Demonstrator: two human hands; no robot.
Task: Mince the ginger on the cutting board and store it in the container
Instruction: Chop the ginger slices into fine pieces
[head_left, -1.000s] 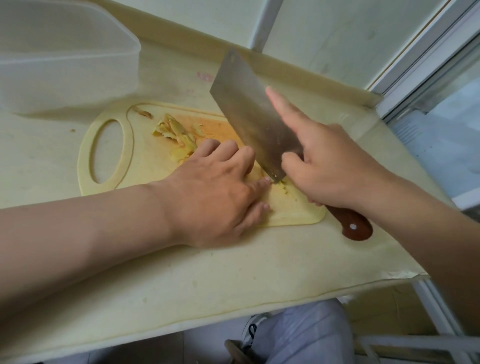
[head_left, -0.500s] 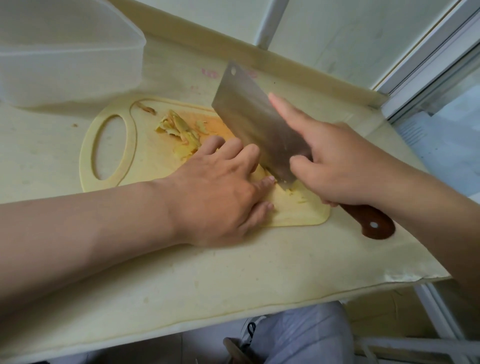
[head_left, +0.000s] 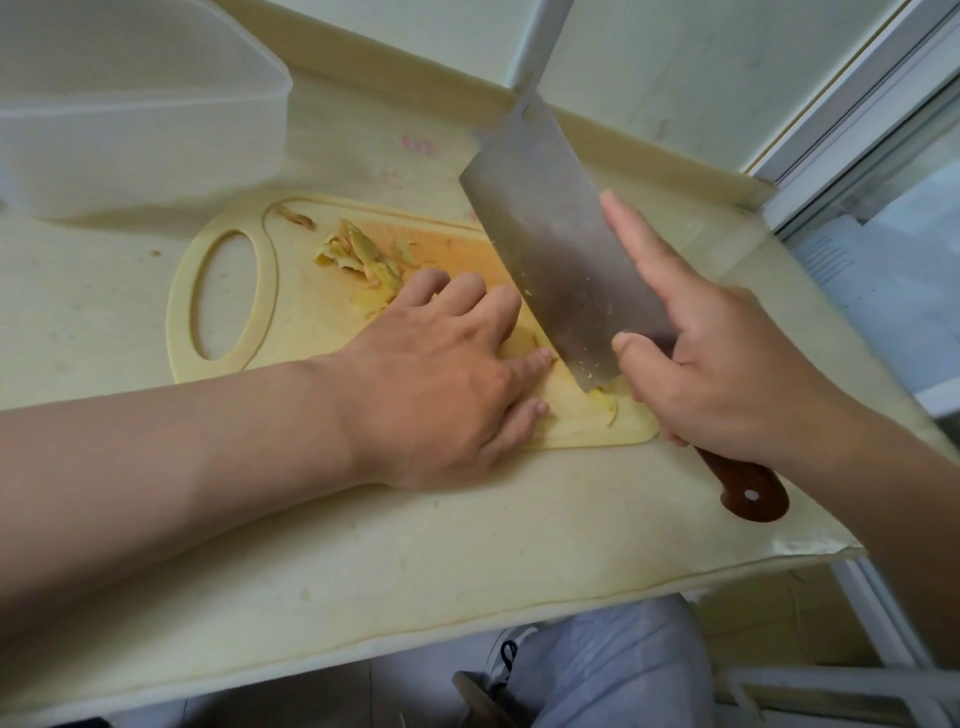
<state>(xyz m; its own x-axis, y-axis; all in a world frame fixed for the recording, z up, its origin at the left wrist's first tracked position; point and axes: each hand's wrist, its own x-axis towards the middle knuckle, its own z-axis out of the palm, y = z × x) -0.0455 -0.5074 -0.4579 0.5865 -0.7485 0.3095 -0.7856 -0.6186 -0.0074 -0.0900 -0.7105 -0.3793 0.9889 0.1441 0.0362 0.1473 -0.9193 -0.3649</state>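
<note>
A pale yellow cutting board with an oval handle hole lies on the counter. Ginger peelings sit in a heap near its far side. My left hand lies on the board with curled fingers pressing down on a ginger piece that it mostly hides. My right hand grips a steel cleaver by its brown wooden handle, forefinger stretched along the blade's flat. The blade's heel touches the board among thin ginger slivers, right beside my left fingertips. A translucent plastic container stands at the far left.
The counter is covered in cream sheeting, with a raised lip along the wall at the back. Its front edge runs just below my forearms. A window frame rises at the right. My grey trouser leg and shoe show below.
The cleaver has rocked between frames, its tip lifting and swinging slightly while the heel stays by the ginger. My left hand stays in place on the board.
</note>
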